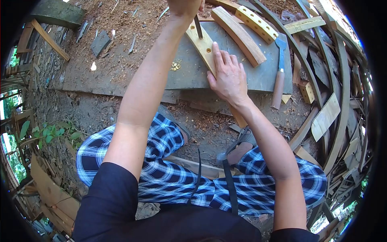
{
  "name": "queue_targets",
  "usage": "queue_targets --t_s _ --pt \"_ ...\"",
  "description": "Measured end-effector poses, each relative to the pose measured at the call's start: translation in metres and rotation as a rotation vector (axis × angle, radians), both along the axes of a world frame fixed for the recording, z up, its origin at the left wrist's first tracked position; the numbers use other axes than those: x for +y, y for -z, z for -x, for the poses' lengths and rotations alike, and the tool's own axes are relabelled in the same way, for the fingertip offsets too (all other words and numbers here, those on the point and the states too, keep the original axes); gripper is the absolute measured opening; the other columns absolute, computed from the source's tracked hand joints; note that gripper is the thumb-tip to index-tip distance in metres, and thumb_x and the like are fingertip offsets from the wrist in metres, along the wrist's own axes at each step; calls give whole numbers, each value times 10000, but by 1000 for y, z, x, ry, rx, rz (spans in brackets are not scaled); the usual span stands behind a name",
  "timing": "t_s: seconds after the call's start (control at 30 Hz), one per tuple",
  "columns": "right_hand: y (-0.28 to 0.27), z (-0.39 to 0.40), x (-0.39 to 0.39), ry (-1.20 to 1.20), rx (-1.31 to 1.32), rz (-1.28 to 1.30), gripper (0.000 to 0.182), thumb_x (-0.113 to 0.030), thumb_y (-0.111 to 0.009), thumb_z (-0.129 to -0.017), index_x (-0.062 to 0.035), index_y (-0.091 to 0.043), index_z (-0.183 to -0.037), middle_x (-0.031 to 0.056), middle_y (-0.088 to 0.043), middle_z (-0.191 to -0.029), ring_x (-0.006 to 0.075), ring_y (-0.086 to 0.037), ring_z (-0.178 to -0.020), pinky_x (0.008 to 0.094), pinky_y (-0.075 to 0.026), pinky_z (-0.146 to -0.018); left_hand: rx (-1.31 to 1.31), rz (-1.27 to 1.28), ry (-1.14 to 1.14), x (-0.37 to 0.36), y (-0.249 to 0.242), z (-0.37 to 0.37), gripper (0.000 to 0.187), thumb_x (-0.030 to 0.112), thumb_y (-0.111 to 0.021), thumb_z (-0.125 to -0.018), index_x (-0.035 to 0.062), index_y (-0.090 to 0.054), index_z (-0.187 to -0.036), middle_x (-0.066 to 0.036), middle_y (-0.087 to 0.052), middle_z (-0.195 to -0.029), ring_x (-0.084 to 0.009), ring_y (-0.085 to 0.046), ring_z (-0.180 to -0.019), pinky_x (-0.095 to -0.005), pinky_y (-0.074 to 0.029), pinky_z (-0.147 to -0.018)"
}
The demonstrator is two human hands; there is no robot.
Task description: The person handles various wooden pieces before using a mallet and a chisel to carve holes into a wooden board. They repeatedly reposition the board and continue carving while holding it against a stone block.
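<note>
My left hand [183,7] is at the top edge, partly cut off, its fingers curled above a tool with a dark metal shaft [198,27]. The shaft's tip stands in a long pale wooden piece [203,45] with round holes; the tool's handle is hidden. My right hand [229,76] presses flat on the near part of this piece, fingers stretched. To the right lie a plain curved wooden block [240,36] and a curved wooden piece with a row of holes [256,24]. A wide-bladed chisel [279,76] with a wooden handle rests at the board's right edge.
Beneath the work is a grey board [187,76], with small yellow shavings [175,65] on it. Wood chips [121,24] cover the ground beyond. Long curved wooden strips [342,92] are piled at the right. A stone block [58,15] stands far left; my crossed legs are close in front.
</note>
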State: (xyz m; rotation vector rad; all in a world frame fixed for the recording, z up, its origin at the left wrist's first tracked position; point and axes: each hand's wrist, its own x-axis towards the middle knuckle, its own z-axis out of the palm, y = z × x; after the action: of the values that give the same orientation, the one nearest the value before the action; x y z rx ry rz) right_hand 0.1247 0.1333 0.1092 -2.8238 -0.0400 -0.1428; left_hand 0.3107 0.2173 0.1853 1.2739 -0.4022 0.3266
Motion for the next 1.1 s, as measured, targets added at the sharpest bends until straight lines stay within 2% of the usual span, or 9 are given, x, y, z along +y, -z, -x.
queue_targets --t_s 0.13,0.33,0.53,0.67,0.7,0.83,0.93,1.0,1.1 --pt "0 1 0 -8 13 2 824 -256 -656 -810 -71 -258 -1508 132 -519 -1285 296 -517 -1152 451 -439 -962 56 -93 116 -4 -4 -2 387 202 -675 -910 123 -494 -577 35 -454 -447 -70 -434 -325 -247 -310 -301" --pt "3 0 0 0 15 -8 793 -282 -652 -836 -74 -276 -1502 133 -509 -1288 303 -504 -1161 456 -425 -976 13 -118 -42 -15 8 -9 366 202 -704 -877 117 -511 -578 78 -447 -510 -29 -415 -439 -256 -296 -402" --pt "3 -17 -32 45 -380 48 675 -360 -660 -858 -50 -421 -1408 120 -485 -1306 292 -465 -1180 436 -391 -950 -58 -142 -98 -11 16 -16 373 197 -702 -872 102 -502 -572 75 -452 -526 -37 -417 -473 -268 -309 -425" --pt "6 -27 -73 340 -383 209 692 -374 -698 -828 -64 -436 -1388 135 -500 -1264 306 -482 -1157 441 -408 -932 20 -133 -20 -5 19 -19 374 247 -678 -903 147 -467 -610 51 -472 -511 -64 -475 -443 -251 -338 -375" --pt "9 -26 -82 293 -202 169 672 -373 -705 -821 -56 -449 -1355 142 -522 -1217 321 -515 -1117 453 -441 -900 63 -118 -45 -4 20 -19 290 188 -709 -836 42 -565 -631 -2 -570 -541 -92 -541 -514 -280 -392 -492" --pt "7 -32 -94 209 22 116 577 -403 -698 -819 -31 -487 -1207 169 -597 -1071 371 -613 -964 494 -524 -810 -72 -112 -177 -6 8 -2 269 187 -704 -843 33 -580 -660 -24 -579 -541 -112 -558 -509 -302 -408 -488" --pt "-5 -53 -104 347 343 -176 564 -423 -643 -849 11 -499 -1178 219 -652 -990 314 -664 -846 401 -531 -776 -54 -101 -229 -8 5 0 267 191 -706 -841 20 -594 -670 -54 -590 -543 -134 -584 -518 -328 -438 -507" --pt "-54 -63 -101 377 488 -787 564 -410 -637 -846 33 -511 -1172 172 -649 -933 215 -649 -795 347 -519 -717 7 -171 -235 -7 6 2 259 190 -709 -838 11 -602 -684 -81 -602 -562 -147 -603 -537 -340 -457 -531" --pt "-151 -67 -71 247 125 -773 549 -371 -658 -868 63 -497 -1163 120 -633 -927 146 -643 -738 300 -539 -638 3 -150 -212 -6 2 8 262 188 -710 -836 7 -600 -683 -92 -604 -570 -151 -605 -543 -334 -461 -538"
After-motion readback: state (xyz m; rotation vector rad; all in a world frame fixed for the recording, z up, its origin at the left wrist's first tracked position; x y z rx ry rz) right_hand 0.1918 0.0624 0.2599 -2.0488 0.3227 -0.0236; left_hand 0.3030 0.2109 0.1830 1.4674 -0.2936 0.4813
